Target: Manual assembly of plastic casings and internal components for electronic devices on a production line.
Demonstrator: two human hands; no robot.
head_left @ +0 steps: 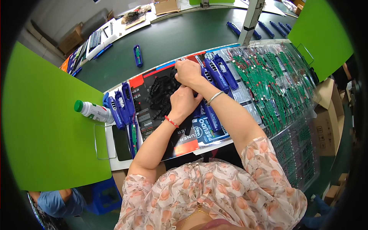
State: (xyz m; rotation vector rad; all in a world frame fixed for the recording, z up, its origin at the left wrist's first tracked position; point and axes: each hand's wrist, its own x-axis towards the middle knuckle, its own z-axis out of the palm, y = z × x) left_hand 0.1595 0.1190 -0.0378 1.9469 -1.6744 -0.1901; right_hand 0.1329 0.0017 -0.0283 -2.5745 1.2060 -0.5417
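My right hand (pixel 188 73) is curled closed at the far right edge of a heap of small black plastic parts (pixel 159 92). Just below it, my left hand (pixel 183 101) is closed too, nearly touching the right wrist. Whatever the fingers hold is hidden by the hands. Under my right forearm lies a blue tool casing (pixel 210 118). Several more blue casings (pixel 218 76) lie to the right of my hands. To the left of the heap rest several blue casings (pixel 122 105), and one casing half (pixel 133 138) has a green circuit board in it.
Green circuit boards (pixel 264 84) fill clear trays on the right. A white bottle with a green cap (pixel 92 110) is at the left by a green panel (pixel 50 115). Across the green bench (pixel 168 36) lie more blue casings (pixel 138 56). A metal post (pixel 251 23) rises behind.
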